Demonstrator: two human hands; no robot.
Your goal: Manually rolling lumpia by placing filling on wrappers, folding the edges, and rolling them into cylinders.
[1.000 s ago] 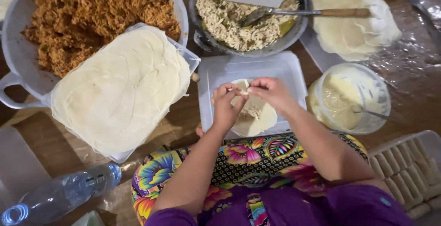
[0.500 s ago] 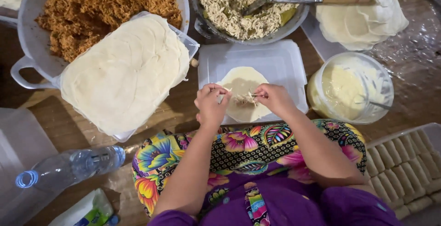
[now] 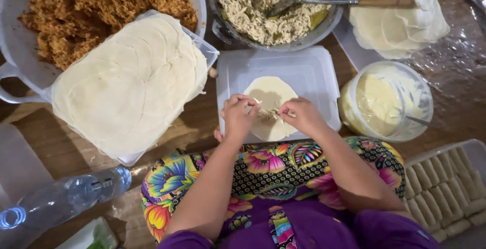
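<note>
I see both hands low in the middle of the frame, over a round pale wrapper (image 3: 271, 97) that lies flat on a white tray (image 3: 314, 77). My left hand (image 3: 237, 117) has its fingers curled and pinched on the near left edge of the wrapper, and my right hand (image 3: 302, 116) is likewise curled, fingertips pinching at the small heap of shredded filling (image 3: 267, 115) on the wrapper between the two hands. Neither hand is spread open; both grip lightly with the fingertips. In the upper left of the frame a large pan of brown shredded meat (image 3: 96, 6) sits partly under a stack of pale wrappers (image 3: 129, 84). At top centre a bowl of pale shredded filling (image 3: 263, 11) holds a spoon (image 3: 354, 2). At right centre stands a tub of cream-coloured paste (image 3: 385, 102), and in the lower right a tray of finished rolls (image 3: 445, 188). A plastic bottle (image 3: 61, 198) lies at lower left.
</note>
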